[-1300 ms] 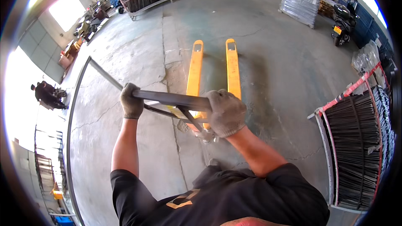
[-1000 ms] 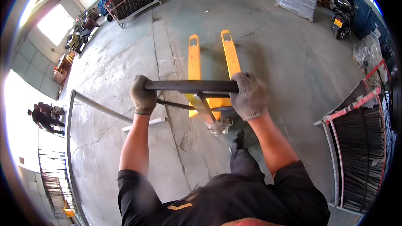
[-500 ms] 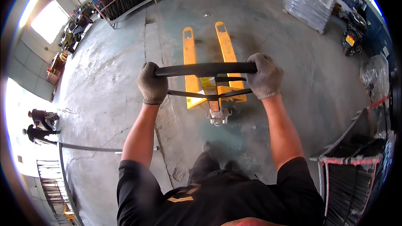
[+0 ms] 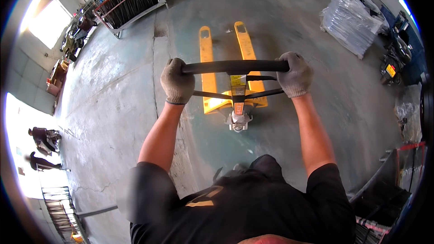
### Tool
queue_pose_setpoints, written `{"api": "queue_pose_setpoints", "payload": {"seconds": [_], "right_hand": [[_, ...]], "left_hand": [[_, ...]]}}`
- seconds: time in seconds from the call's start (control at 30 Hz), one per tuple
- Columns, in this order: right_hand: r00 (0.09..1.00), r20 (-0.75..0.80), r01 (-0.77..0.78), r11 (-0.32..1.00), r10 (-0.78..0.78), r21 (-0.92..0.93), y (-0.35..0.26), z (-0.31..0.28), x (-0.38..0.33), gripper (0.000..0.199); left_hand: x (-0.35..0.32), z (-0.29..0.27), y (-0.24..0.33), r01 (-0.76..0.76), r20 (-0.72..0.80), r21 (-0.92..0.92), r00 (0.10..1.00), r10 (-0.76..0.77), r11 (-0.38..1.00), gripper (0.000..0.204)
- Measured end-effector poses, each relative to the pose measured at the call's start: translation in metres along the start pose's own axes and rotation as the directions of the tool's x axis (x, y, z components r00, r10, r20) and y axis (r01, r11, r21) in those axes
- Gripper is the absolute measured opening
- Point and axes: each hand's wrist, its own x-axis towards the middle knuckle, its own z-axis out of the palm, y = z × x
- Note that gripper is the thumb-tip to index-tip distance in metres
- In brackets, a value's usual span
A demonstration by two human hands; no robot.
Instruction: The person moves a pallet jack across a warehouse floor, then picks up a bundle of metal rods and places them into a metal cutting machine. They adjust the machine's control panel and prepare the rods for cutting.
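Ahead of me stands a yellow pallet jack [image 4: 208, 81], its two forks pointing away with nothing on them. Its black handle [image 4: 235, 67] crosses in front of me at arm's length. My left hand [image 4: 177, 81], in a grey knit glove, is closed round the left end of the handle. The right end is in the grip of my right hand [image 4: 294, 75], gloved the same way. Below the bar, black struts run down to the stem, which carries yellow and orange labels. A small white wheel assembly [image 4: 238, 121] sits at the stem's foot.
At the far left is a metal rack [image 4: 131, 7] full of dark rods. Wrapped stacked goods [image 4: 352, 18] and a motorbike [image 4: 391, 70] stand at the right. A dark framed rack [image 4: 384, 208] is near right. Two people [image 4: 44, 147] are by the bright doorway at left.
My hands and the handle have shifted a little right and upward in view. The near-right rack has slid lower and the wrapped goods have shifted right. Both hands keep their grip.
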Motion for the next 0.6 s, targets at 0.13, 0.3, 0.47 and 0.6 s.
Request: {"api": "queue_pose_setpoints", "payload": {"seconds": [0.13,0.3,0.47,0.6], "right_hand": [[0.991,0.123,-0.045,0.999,0.045,0.003,0.070,0.116,0.048,0.017],[0.994,0.089,-0.061,0.998,0.061,-0.003,0.118,0.210,0.135,0.016],[0.988,0.135,-0.066,0.997,0.071,-0.046,0.198,0.378,0.268,0.017],[0.989,0.107,-0.099,0.995,0.101,-0.024,0.267,0.469,0.318,0.018]], "left_hand": [[0.043,0.110,-0.050,0.080,0.004,0.033,0.997,-0.080,0.996,0.011],[0.152,0.217,-0.101,0.030,-0.039,0.092,0.999,-0.026,0.995,0.009],[0.312,0.385,-0.199,0.030,0.031,0.025,0.999,-0.031,0.999,0.010],[0.380,0.491,-0.230,0.032,0.012,-0.009,0.999,-0.032,0.999,0.010]]}}
